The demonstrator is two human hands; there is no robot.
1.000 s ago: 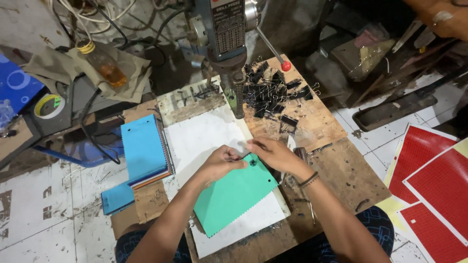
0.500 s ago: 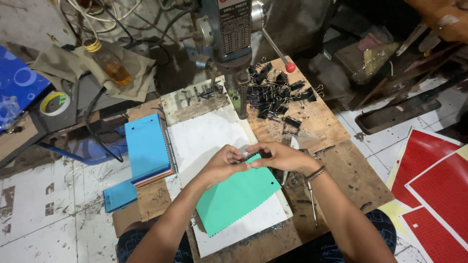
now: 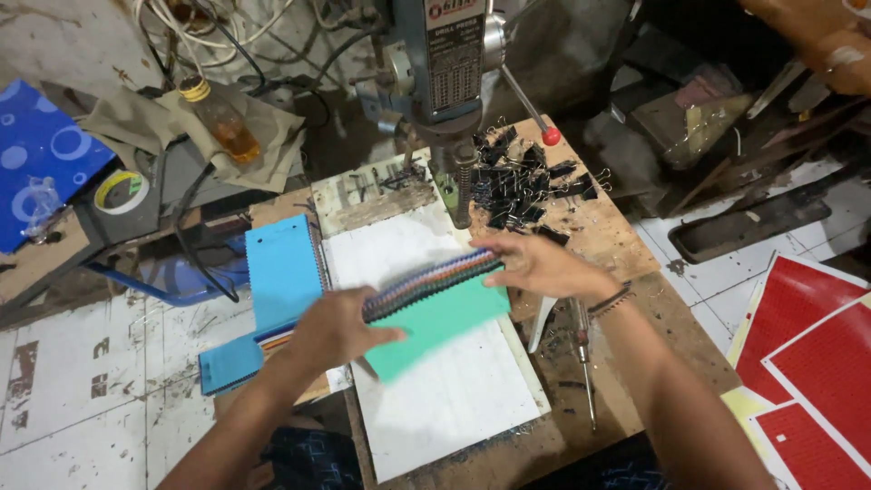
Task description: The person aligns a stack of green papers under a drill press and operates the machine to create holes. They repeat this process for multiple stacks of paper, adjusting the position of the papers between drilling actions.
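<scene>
Your left hand and right hand are apart, each clamped on one end of a stack of notebooks with a teal cover on top. Half a second ago the stack lay flat under both hands, close together; now it is tipped on edge, showing its multicoloured spines, which suggests you are squaring it up. It hovers over a white board on the wooden surface. Just left lies a pile of blue notebooks. Beyond, a drill press stands beside a heap of black binder clips. Far left sits a yellow tape roll; red sheets lie at right.
</scene>
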